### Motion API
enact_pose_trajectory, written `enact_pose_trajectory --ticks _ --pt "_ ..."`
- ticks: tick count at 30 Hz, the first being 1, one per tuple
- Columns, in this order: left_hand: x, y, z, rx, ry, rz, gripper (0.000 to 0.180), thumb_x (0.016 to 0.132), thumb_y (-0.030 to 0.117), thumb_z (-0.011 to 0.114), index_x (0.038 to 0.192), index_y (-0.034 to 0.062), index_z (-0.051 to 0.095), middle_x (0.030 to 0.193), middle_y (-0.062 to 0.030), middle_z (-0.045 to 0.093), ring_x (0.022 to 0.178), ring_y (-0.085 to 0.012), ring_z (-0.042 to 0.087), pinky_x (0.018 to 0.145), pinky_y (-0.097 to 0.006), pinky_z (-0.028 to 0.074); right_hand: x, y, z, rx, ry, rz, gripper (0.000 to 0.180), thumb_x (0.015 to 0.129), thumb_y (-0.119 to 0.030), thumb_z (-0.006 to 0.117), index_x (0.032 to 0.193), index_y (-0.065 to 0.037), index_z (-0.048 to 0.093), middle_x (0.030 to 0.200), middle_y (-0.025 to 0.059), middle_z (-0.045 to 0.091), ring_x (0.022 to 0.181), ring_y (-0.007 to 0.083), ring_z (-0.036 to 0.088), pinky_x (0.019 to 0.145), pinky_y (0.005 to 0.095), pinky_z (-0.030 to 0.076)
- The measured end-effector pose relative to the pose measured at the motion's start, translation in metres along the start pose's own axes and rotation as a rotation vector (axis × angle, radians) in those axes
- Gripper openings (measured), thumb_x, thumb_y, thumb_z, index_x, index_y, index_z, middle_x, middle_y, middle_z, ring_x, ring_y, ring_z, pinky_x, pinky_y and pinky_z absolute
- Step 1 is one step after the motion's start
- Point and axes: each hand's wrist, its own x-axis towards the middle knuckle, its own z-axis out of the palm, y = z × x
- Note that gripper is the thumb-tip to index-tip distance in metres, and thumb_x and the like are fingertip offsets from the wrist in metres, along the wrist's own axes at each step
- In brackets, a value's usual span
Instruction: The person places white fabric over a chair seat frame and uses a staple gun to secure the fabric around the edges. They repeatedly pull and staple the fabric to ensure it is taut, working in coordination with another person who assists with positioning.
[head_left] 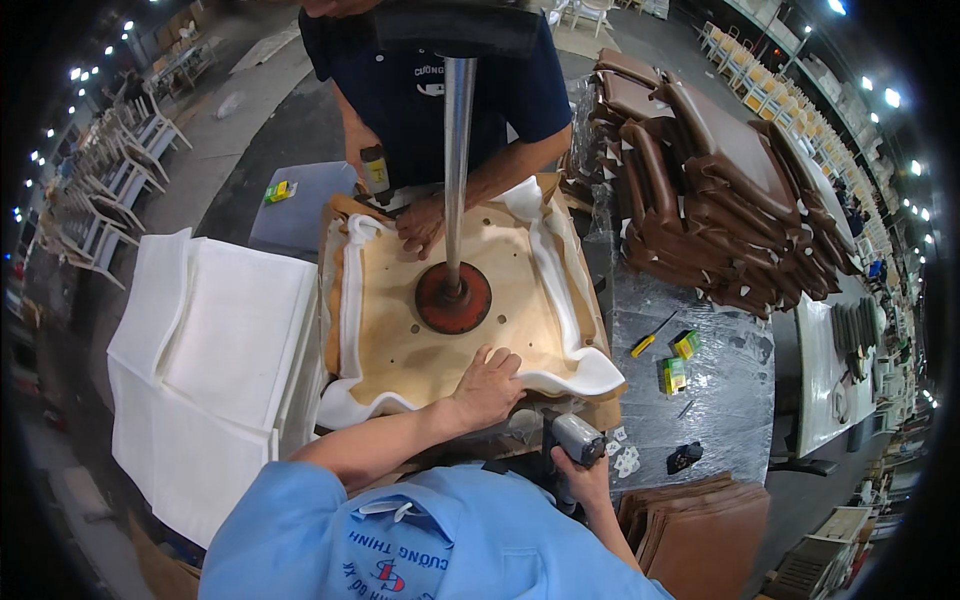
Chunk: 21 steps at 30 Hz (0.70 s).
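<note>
A square plywood seat panel [400,355] lies in front of me, with white padding [585,372] folded over its edges and brown covering [608,412] around it. My left hand [487,388] bends its fingers over the near edge, closed on the padding there. My right hand [585,476] grips a grey and black handheld power tool [578,438], probably a staple gun, just off the panel's near right corner. A red round pad [453,298] on a metal rod [459,150] rests on the middle of the panel. What lies under my left palm is hidden.
Opposite, a co-worker's hand [422,226] touches the panel; their other holds a similar tool [375,172]. White padding sheets [235,320] lie left. Brown upholstered seats [720,190] pile up right, near a yellow screwdriver [653,336] and small green-yellow boxes [674,376]. Brown sheets [705,530] lie lower right.
</note>
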Motion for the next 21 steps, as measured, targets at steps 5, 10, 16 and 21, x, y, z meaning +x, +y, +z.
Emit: enact_pose_trajectory --ticks 5,10,16,21 --pt "0.007 -0.011 0.002 -0.055 0.013 -0.062 0.021 0.089 0.032 0.083 0.091 0.0107 0.083 0.112 -0.0104 0.061 0.122 -0.0312 0.055 0.117 -0.055 0.036 0.019 -0.018 -0.002 -0.166 -0.053 -0.087 0.052 0.092 -0.03 0.093 0.129 0.002 0.074 0.111 0.0109 0.079 0.098 0.0205 0.075 0.089 0.0382 0.06" --pt "0.005 -0.029 0.011 -0.201 0.012 -0.208 0.024 0.089 0.032 0.082 0.082 0.0085 0.083 0.114 -0.0109 0.06 0.12 -0.0322 0.055 0.112 -0.054 0.037 0.047 -0.062 0.006 -0.093 -0.187 0.172 0.03 0.098 -0.021 0.086 0.113 0.0 0.07 0.083 0.0084 0.072 0.061 0.0176 0.069 0.054 0.0354 0.054" --pt "0.006 -0.039 0.013 -0.314 -0.042 -0.282 0.028 0.092 0.034 0.078 0.088 0.0076 0.086 0.119 -0.0141 0.062 0.127 -0.0341 0.053 0.117 -0.049 0.036 0.089 -0.093 0.019 -0.073 -0.272 0.262 0.026 0.101 -0.019 0.081 0.114 -0.002 0.066 0.083 0.0066 0.07 0.06 0.0195 0.07 0.05 0.0355 0.055" --pt "0.006 -0.042 0.009 -0.305 -0.088 -0.305 0.032 0.093 0.037 0.076 0.091 0.0075 0.087 0.122 -0.0135 0.063 0.13 -0.0328 0.053 0.116 -0.049 0.038 0.109 -0.102 0.032 -0.23 -0.258 0.321 0.024 0.102 -0.021 0.082 0.106 0.0 0.071 0.084 0.0068 0.072 0.057 0.0175 0.068 0.049 0.0348 0.053"
